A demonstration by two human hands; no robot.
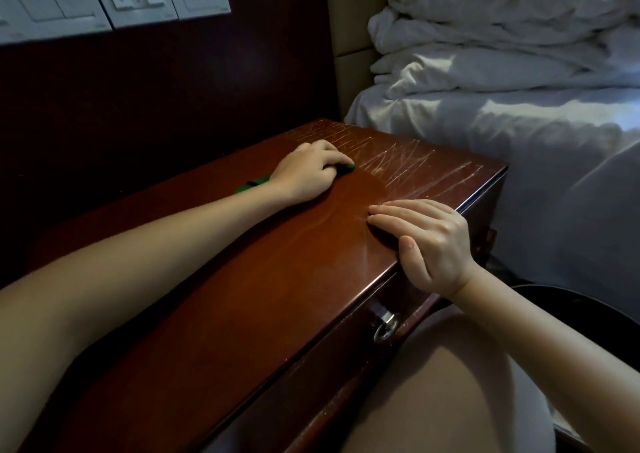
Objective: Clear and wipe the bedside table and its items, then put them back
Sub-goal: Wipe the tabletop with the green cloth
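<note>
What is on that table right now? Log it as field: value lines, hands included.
left hand: left hand curled over the green cloth, pressing it on the bedside table
right hand: right hand with fingers flat at the table's front edge, holding nothing
surface: scratches toward the bed side
beside table: bed with white bedding

Scratched red-brown bedside table (259, 296), green cloth (251, 185) on its top

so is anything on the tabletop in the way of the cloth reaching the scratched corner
Nothing visible does. The left hand holds the green cloth beside the scratches; the right hand rests on the table nearer you, off that path.
</note>
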